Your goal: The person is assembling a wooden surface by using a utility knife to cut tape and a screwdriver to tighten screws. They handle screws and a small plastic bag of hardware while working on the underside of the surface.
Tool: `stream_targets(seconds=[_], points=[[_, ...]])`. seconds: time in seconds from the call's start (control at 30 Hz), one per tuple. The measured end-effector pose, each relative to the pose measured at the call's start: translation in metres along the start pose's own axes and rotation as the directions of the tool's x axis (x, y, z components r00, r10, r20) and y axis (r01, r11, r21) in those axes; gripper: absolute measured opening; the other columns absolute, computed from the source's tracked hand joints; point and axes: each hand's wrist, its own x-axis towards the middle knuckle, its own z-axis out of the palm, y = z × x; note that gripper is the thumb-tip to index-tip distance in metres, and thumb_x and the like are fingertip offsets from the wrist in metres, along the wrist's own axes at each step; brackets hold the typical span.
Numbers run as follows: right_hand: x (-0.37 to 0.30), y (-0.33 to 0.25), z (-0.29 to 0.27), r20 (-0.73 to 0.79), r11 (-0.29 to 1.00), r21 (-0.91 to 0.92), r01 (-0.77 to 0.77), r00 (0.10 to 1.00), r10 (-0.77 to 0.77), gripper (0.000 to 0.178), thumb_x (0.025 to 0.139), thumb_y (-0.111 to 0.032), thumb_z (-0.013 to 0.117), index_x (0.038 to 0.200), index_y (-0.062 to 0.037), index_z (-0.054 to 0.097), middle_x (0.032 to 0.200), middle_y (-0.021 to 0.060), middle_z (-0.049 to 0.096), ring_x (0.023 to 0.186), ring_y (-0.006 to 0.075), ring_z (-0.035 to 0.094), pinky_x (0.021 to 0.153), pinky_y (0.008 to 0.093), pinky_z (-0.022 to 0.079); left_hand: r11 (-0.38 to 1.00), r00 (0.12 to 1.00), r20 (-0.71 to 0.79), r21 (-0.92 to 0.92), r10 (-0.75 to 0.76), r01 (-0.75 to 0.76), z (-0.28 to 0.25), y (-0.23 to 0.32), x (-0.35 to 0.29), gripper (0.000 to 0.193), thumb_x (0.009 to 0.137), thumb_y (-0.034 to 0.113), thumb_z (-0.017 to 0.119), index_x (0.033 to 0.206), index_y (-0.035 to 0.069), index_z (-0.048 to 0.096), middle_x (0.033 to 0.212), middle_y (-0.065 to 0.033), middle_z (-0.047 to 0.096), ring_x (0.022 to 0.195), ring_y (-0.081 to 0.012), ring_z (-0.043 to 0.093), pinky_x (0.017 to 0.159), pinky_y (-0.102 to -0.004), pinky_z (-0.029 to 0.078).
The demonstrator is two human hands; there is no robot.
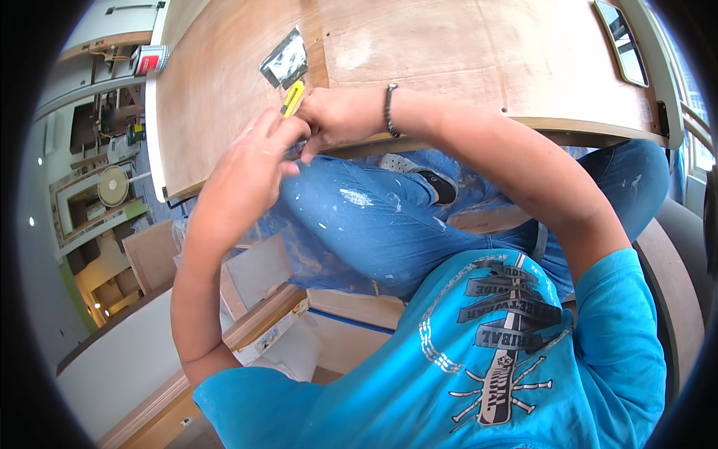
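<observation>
A yellow utility knife (pixel 292 99) sticks up between my hands over the near left part of the wooden panel. My left hand (pixel 250 161) is closed at its lower end, the fingers bent around it. My right hand (pixel 340 114), with a dark bead bracelet at the wrist, is closed right beside it, fingertips almost meeting the left ones. Something small and dark shows between the fingertips, too hidden to name. Just beyond the knife, a shiny silver-and-black packet (pixel 286 60) lies on the wooden panel (pixel 419 52).
A phone (pixel 622 41) lies at the panel's far right. My jeans-clad knee (pixel 351 217) is just under the hands. A white-and-red can (pixel 151 60) stands past the panel's left edge. Wooden framing (pixel 153 404) runs at lower left, with blue sheeting (pixel 321 269) on the floor.
</observation>
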Motion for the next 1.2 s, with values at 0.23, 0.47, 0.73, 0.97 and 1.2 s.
stream_targets(seconds=[0.23, 0.47, 0.73, 0.97, 1.2], points=[[0.009, 0.006, 0.007, -0.043, 1.0, -0.021, 0.01, 0.999, -0.011, 0.046, 0.076, -0.03, 0.096, 0.104, 0.0008, 0.077, 0.09, 0.0207, 0.078, 0.09, 0.0398, 0.075, 0.082, 0.0472, 0.058, 0.797, 0.711, 0.43, 0.035, -0.557, 0.603, -0.019, -0.011, 0.03, 0.047, 0.097, 0.04, 0.077, 0.117, 0.0, 0.065, 0.069, -0.0161, 0.064, 0.07, -0.0329, 0.068, 0.069, -0.0461, 0.054], [0.003, 0.016, -0.013, 0.084, 0.996, 0.085, -0.032, 0.996, 0.025, 0.047, 0.083, -0.032, 0.092, 0.111, 0.0024, 0.075, 0.101, 0.0214, 0.079, 0.099, 0.0372, 0.075, 0.088, 0.0454, 0.057, 0.781, 0.953, 0.065, 0.558, 0.297, -0.281, 0.012, -0.013, 0.027, 0.04, 0.091, 0.034, 0.08, 0.114, 0.004, 0.066, 0.099, -0.0111, 0.074, 0.086, -0.0312, 0.072, 0.075, -0.0443, 0.055], [0.009, 0.027, 0.001, 0.09, 0.999, 0.005, 0.036, 0.995, -0.036, 0.03, 0.092, -0.023, 0.084, 0.109, 0.0006, 0.078, 0.092, 0.0163, 0.08, 0.093, 0.0309, 0.078, 0.084, 0.0434, 0.058, 0.802, 0.762, 0.323, -0.014, -0.561, 0.597, -0.024, 0.01, 0.04, 0.048, 0.097, 0.049, 0.075, 0.108, 0.002, 0.071, 0.088, -0.0137, 0.072, 0.081, -0.0287, 0.073, 0.072, -0.0382, 0.057], [0.006, 0.029, -0.006, 0.12, 0.995, 0.084, 0.056, 0.991, -0.066, 0.036, 0.089, -0.029, 0.087, 0.11, -0.0013, 0.077, 0.099, 0.0168, 0.08, 0.099, 0.0338, 0.076, 0.088, 0.0442, 0.057, 0.92, 0.975, 0.213, 0.39, -0.062, -0.027, -0.003, -0.003, 0.039, 0.039, 0.096, 0.039, 0.077, 0.103, 0.001, 0.069, 0.092, -0.0139, 0.071, 0.083, -0.0288, 0.072, 0.074, -0.0433, 0.055], [0.001, 0.025, -0.005, 0.117, 0.999, 0.046, -0.02, 0.993, 0.014, 0.032, 0.092, -0.025, 0.085, 0.113, -0.0021, 0.075, 0.099, 0.0163, 0.08, 0.098, 0.0324, 0.076, 0.088, 0.0441, 0.057, 0.99, 1.0, -0.009, 0.138, 0.022, -0.021, -0.004, 0.014, 0.035, 0.044, 0.097, 0.043, 0.076, 0.107, 0.001, 0.066, 0.097, -0.0126, 0.069, 0.084, -0.0315, 0.071, 0.075, -0.043, 0.055]])
